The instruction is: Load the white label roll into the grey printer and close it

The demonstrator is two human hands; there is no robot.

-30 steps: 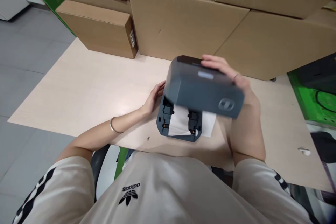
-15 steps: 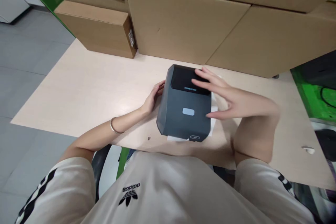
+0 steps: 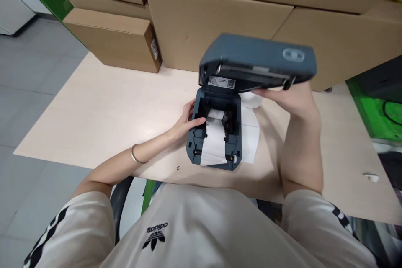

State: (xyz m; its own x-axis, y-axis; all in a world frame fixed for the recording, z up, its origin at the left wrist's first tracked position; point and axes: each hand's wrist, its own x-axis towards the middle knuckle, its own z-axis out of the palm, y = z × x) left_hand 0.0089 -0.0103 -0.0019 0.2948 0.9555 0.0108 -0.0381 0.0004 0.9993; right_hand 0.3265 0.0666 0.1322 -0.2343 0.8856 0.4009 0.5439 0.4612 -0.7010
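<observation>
A dark grey label printer (image 3: pixel 191 144) stands on the table with its lid (image 3: pixel 251 52) raised. Inside it lies a small white paper roll (image 3: pixel 216 114), and a white strip (image 3: pixel 213 142) runs from it to the front edge. My left hand (image 3: pixel 187 122) grips the left wall of the printer, thumb over the rim. My right hand (image 3: pixel 290 97) holds the raised lid from below at its right end, with most fingers hidden behind it. White paper (image 3: pixel 250 134) and a white roll (image 3: pixel 251 99) lie to the right of the printer.
Large cardboard boxes (image 3: pixel 207 29) line the back of the table (image 3: pixel 119 109). A flatter box (image 3: pixel 109 42) stands at the back left. A small white item (image 3: pixel 372 177) lies near the right edge. A green surface (image 3: pixel 370 121) with a dark cable is at the far right.
The printer lid has swung up and back, showing the paper inside. My right hand has moved from the closed lid's top to its raised right end. My left thumb now rests over the rim.
</observation>
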